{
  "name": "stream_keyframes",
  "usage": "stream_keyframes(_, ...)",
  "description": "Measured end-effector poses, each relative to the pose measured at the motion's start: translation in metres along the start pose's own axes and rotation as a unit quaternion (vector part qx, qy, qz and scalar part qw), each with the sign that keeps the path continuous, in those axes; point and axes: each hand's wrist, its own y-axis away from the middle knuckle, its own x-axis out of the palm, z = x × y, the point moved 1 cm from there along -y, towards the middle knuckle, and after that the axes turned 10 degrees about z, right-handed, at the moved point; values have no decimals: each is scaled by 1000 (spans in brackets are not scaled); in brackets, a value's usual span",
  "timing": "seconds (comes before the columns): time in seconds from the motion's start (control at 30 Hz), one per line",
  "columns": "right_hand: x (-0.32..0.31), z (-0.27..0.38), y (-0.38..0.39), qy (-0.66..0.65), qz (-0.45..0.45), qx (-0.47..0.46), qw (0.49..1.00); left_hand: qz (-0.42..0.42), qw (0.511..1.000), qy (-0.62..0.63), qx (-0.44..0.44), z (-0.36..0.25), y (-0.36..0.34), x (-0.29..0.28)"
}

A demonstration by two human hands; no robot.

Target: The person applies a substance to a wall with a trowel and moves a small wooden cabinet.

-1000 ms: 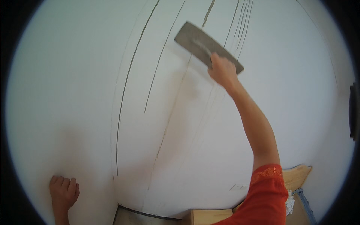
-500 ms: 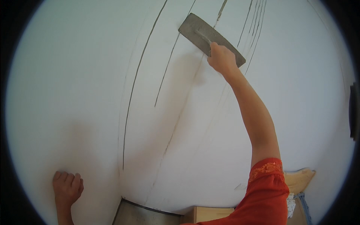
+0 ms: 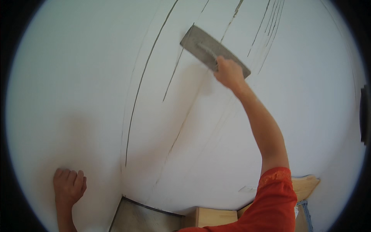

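Observation:
My right hand [image 3: 229, 75] is closed round the handle of a flat grey plastering trowel [image 3: 188, 36], tilted down to the right over a white wall [image 3: 317, 100]. The blade crosses thin dark vertical lines [image 3: 141, 79] on the wall; whether its whole face touches the surface I cannot tell. At the lower left, my left hand [image 3: 70, 185] rests curled against the wall, knuckles showing and palm hidden, so anything inside it is out of sight.
Along the bottom are a dark grey surface with a black edge [image 3: 145, 216], pale wooden pieces [image 3: 216, 218] and a wooden board [image 3: 307, 183] near a bluish frame [image 3: 308, 218] at right. A dark object [image 3: 363, 114] sits at the far right rim. My red sleeve [image 3: 272, 201] covers the lower right.
The trowel rose slightly, then came down over the lines in the last half second, held throughout in my right hand. The view has shifted, with wall lines and my left hand now higher in frame.

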Motion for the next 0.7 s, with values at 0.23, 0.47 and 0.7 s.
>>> stream_keyframes(0.23,83,62,79,-62,47,-74,994,12,1000,8,9,2,-4,3)
stream_keyframes(0.47,98,73,104,-55,95,-69,992,23,999,42,-2,2,4,11)
stream_keyframes(0.7,93,80,110,-41,125,-98,986,-2,999,52,-4,0,1,0)
